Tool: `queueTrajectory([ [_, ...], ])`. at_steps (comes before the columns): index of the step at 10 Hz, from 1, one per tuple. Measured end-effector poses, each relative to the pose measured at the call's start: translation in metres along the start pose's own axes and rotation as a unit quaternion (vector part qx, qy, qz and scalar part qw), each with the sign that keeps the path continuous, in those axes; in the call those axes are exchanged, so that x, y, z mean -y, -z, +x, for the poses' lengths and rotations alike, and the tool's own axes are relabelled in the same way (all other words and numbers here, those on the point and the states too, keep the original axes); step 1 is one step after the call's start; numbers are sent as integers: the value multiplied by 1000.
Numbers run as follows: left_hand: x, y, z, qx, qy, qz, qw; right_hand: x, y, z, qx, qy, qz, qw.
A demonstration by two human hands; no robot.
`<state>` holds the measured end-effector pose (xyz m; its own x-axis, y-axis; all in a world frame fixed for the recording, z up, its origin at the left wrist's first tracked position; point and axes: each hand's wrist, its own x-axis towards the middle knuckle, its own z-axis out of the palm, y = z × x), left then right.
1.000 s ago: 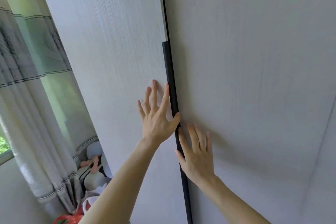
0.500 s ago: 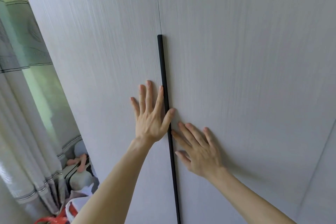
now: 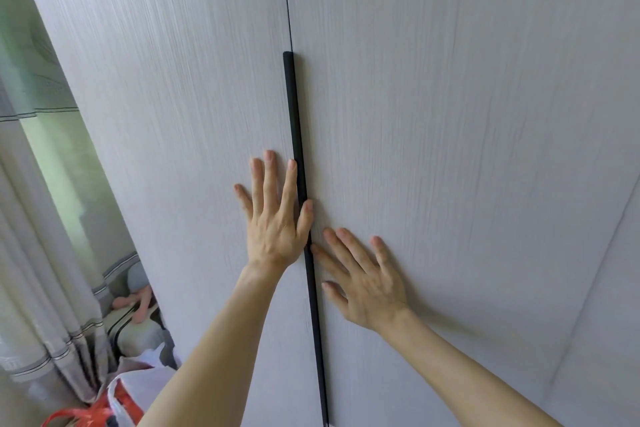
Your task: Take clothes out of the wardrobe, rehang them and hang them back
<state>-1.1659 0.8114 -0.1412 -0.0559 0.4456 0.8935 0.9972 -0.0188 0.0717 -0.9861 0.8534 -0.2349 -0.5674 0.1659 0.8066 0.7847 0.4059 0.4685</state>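
The two pale grey, wood-grain wardrobe doors (image 3: 450,114) now meet flush along the long, thin black vertical handle strip (image 3: 294,121), whereas a second ago the left door stood slightly proud of the right one, with a dark gap showing at its edge; over the last half second the seam has pulled into a single clean line. The left hand (image 3: 273,218) lies flat on the left door with fingers spread and straight, its thumb touching the black strip, gripping nothing. The right hand (image 3: 367,281) is likewise splayed flat against the right door just beside the strip and lower down, its fingers having fanned out further than before, and it too holds nothing. No clothes or hangers are visible anywhere; presumably they are behind the shut doors, though that cannot be seen. Judging from this, the doors have just been pushed closed, which would suit the end of the task. At lower left hang grey-striped white curtains (image 3: 41,288), and a red-and-white plastic bag (image 3: 114,402) sits on the floor.
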Motion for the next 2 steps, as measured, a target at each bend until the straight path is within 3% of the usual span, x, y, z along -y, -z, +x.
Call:
queueTrajectory([
  [2, -4, 14, 0, 15, 2, 19, 1000, -20, 59, 8, 63, 34, 201, 977],
])
